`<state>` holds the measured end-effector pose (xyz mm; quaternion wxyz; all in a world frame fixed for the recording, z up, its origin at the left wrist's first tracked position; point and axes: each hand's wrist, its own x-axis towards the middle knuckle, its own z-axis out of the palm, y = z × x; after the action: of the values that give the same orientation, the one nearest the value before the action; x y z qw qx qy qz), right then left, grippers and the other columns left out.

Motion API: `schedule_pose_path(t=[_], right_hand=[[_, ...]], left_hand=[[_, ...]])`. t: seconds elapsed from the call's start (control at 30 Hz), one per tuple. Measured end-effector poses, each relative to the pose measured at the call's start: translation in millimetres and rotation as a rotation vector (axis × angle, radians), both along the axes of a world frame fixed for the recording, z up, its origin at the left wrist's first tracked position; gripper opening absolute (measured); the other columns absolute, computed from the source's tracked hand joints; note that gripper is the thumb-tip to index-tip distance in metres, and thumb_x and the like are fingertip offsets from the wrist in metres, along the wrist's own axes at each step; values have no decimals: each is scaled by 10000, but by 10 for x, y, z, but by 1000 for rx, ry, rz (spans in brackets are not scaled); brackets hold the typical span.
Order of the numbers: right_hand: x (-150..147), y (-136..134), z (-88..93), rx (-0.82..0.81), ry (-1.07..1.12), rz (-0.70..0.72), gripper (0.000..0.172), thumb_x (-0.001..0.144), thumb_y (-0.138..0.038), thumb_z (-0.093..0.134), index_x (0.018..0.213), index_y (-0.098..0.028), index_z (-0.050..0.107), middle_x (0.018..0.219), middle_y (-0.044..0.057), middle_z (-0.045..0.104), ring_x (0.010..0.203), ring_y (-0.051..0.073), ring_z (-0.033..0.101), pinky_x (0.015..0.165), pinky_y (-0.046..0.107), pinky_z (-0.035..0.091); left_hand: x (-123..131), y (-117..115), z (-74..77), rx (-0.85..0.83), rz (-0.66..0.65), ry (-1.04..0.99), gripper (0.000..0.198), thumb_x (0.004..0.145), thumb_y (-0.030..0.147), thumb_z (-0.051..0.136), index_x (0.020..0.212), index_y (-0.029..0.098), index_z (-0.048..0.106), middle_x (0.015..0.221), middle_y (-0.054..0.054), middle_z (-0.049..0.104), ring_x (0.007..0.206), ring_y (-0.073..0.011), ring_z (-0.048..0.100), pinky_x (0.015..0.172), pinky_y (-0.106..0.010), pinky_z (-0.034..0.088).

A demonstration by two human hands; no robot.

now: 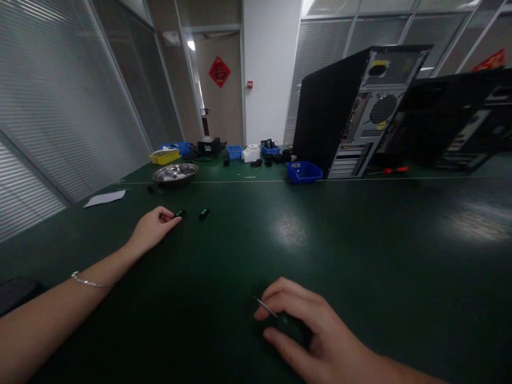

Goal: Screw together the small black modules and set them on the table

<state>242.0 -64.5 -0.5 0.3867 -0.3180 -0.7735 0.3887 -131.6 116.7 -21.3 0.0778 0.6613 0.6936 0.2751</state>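
Observation:
My left hand point(154, 228) reaches out at the left, thumb and fingers pinching a small black module point(180, 214) with a green patch on top. A second, similar black piece point(204, 214) lies on the green table just right of it. In the foreground, my right hand point(304, 325) is curled around a small screwdriver point(294, 329) with a dark handle. Its thin metal shaft points up and to the left, away from the palm. Part of the handle is hidden by the fingers.
Behind the left hand stand a metal bowl point(175, 173) and a yellow tray point(165, 156). A blue bin point(304, 173) sits beside a black computer tower point(336, 106). White paper point(104, 198) lies at the left edge; a red-handled tool point(396, 170) lies at the right.

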Motion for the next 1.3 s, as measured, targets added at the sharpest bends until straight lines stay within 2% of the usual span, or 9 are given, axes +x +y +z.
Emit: schedule_pose_path(t=[0.17,0.23,0.33,0.47,0.57,0.8,0.93,1.1,1.3], right_hand=[[-2,2,-11,-2,-10,7,237,857,-46,626,1049,-174,683,1025,77,669,952,180,658,835,276,534],[-7,9,-9,4,-13,10,236,848,-46,627,1036,-176,684,1012,76,672,942,182,659,827,281,536],[-13,4,15,4,-24,7,237,841,-44,621,1027,-176,685,1000,80,678,929,184,663,816,284,539],[-14,-9,36,6,-20,-10,226,860,-56,605,1030,-183,680,998,82,679,928,190,663,824,295,538],[-14,-6,31,4,-23,-11,222,861,-58,611,1030,-184,681,1002,80,680,929,188,664,822,289,536],[-22,-21,55,13,-18,-4,231,855,-41,611,1033,-173,680,996,78,680,930,181,666,828,279,530],[-11,-14,47,-2,-27,-5,242,855,-37,613,1044,-174,680,1017,81,679,939,184,666,825,274,532],[-8,2,32,-4,-59,2,206,862,-66,615,1019,-178,686,985,69,685,914,182,669,817,274,532],[-21,-26,101,-24,-115,-15,174,892,-97,590,1010,-186,683,952,59,699,888,176,675,800,269,530]], left_hand=[[66,-52,35,83,-43,114,581,778,607,607,1104,125,590,958,-129,628,874,-340,616,711,-425,510],[168,-145,75,139,-143,168,603,832,593,586,1223,135,551,1103,-154,601,1028,-367,567,854,-487,481],[364,-301,110,150,-380,218,521,906,545,562,1302,206,557,1261,-129,567,1200,-346,501,1025,-497,408],[497,-373,67,106,-551,227,510,962,501,522,1421,279,495,1470,-102,466,1339,-337,429,1099,-519,373],[471,-332,20,62,-562,221,499,1007,491,444,1448,258,474,1517,-124,429,1365,-350,418,1093,-564,376],[454,-331,50,7,-611,233,481,1014,488,454,1407,217,516,1422,-127,537,1320,-307,478,1106,-497,385],[491,-346,76,-8,-623,251,509,1034,466,420,1496,254,403,1482,-129,475,1352,-316,446,1104,-518,373],[483,-302,40,-66,-648,297,541,1035,491,407,1540,319,319,1608,-101,311,1463,-343,299,1149,-581,275],[462,-292,14,-53,-617,287,573,1027,513,410,1528,242,356,1567,-130,389,1447,-337,342,1147,-583,300]])
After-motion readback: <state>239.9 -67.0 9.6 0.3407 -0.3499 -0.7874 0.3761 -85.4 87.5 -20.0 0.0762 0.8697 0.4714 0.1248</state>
